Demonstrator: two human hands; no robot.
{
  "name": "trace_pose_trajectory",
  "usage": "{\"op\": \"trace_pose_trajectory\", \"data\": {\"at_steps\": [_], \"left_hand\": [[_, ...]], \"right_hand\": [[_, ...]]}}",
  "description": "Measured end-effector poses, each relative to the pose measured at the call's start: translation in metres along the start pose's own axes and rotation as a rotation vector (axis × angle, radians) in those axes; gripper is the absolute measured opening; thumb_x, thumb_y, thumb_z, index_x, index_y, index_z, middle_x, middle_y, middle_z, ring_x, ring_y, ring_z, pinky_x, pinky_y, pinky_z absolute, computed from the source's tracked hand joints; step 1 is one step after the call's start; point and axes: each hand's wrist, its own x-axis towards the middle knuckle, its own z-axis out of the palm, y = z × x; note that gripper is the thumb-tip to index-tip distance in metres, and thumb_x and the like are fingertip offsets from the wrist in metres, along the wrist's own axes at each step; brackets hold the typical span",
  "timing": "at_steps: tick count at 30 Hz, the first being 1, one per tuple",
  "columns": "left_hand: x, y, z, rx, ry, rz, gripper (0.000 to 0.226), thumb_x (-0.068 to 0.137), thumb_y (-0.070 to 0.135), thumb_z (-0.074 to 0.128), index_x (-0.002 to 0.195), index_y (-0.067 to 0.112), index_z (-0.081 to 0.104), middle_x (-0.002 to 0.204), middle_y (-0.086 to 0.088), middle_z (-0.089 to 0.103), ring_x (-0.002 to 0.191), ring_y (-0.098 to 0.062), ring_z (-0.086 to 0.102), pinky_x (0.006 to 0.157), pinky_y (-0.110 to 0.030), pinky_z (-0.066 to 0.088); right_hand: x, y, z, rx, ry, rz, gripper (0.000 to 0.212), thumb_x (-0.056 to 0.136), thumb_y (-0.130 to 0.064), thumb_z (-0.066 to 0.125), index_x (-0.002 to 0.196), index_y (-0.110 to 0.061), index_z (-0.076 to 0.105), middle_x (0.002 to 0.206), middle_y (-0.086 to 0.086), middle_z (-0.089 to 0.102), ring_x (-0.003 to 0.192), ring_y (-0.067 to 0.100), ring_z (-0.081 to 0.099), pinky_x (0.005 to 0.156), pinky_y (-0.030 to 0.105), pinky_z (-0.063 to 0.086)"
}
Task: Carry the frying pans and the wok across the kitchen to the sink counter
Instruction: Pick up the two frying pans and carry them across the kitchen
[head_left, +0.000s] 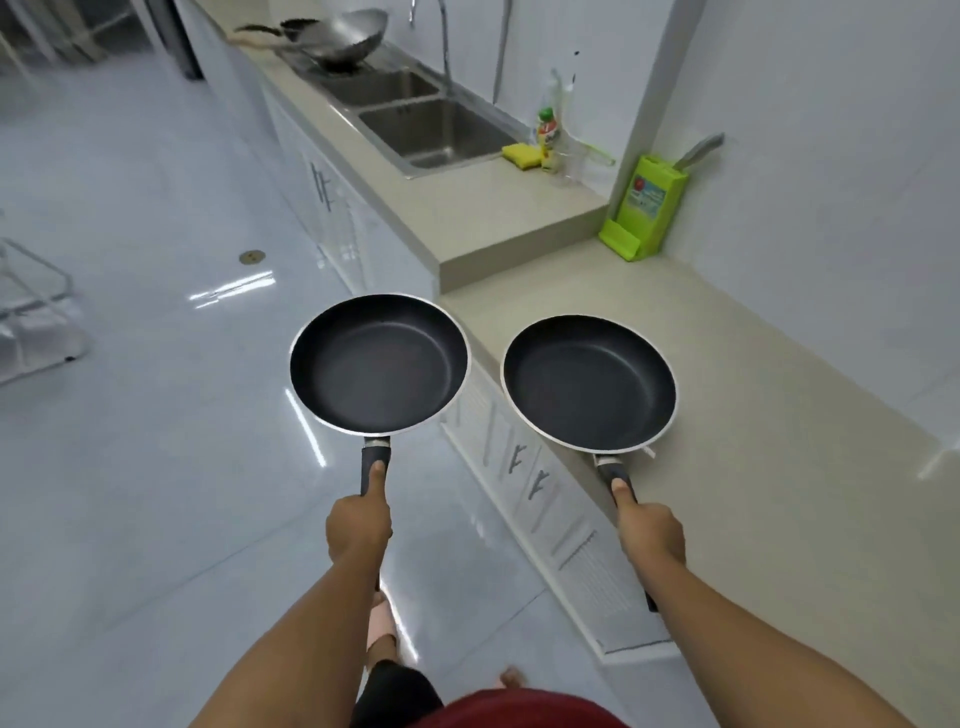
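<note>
I hold two black non-stick frying pans level in front of me. My left hand (358, 527) grips the handle of the left pan (378, 364), which hangs over the floor. My right hand (649, 532) grips the handle of the right pan (589, 383), which is over the front edge of the lower beige counter (753, 395); I cannot tell whether it touches. Far ahead a steel wok (349, 36) sits at the far end of the sink counter (483, 200), beyond the double sink (431, 127). A small dark pan (297, 26) lies behind the wok.
A yellow sponge (521, 156) and a dish soap bottle (548, 136) stand beside the sink. A green knife block (644, 213) stands against the wall on the lower counter. White cabinets run below the counters. A white wire rack (36, 306) stands on the glossy floor at left.
</note>
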Motion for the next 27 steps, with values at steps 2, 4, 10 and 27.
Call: {"op": "trace_pose_trajectory", "data": {"at_steps": [2,4,10,27], "left_hand": [[0.008,-0.010,-0.021,-0.049,0.059,-0.047,0.080,0.081,0.079,0.043,0.066,0.003,0.065,0.058,-0.011,0.067,0.058,-0.030,0.066,0.062,-0.036,0.053],[0.018,-0.019,-0.041,-0.081,0.111,-0.098,0.081,0.080,0.080,0.042,0.067,0.003,0.065,0.061,-0.012,0.068,0.060,-0.031,0.067,0.063,-0.038,0.054],[0.056,-0.040,-0.106,-0.130,0.219,-0.176,0.081,0.081,0.080,0.041,0.066,0.004,0.065,0.057,-0.011,0.068,0.055,-0.029,0.065,0.053,-0.031,0.048],[0.255,-0.030,-0.299,-0.098,0.258,-0.214,0.074,0.087,0.071,0.046,0.072,0.002,0.067,0.062,-0.013,0.069,0.053,-0.028,0.062,0.060,-0.034,0.052]], "right_hand": [[-0.009,-0.015,0.017,-0.032,-0.024,-0.056,0.071,0.091,-0.064,0.047,0.098,0.003,0.070,0.100,0.022,0.071,0.092,0.039,0.065,0.081,0.040,0.053],[-0.019,-0.029,0.035,-0.070,-0.038,-0.109,0.066,0.091,-0.063,0.048,0.093,0.000,0.068,0.104,0.022,0.071,0.087,0.038,0.061,0.074,0.037,0.046],[-0.050,-0.082,0.096,-0.165,-0.137,-0.220,0.067,0.091,-0.065,0.045,0.092,-0.003,0.070,0.099,0.018,0.071,0.090,0.037,0.065,0.077,0.039,0.050],[-0.143,-0.289,0.307,-0.142,-0.239,-0.233,0.066,0.090,-0.066,0.045,0.078,-0.004,0.064,0.079,0.014,0.072,0.074,0.034,0.069,0.072,0.041,0.057]]}}
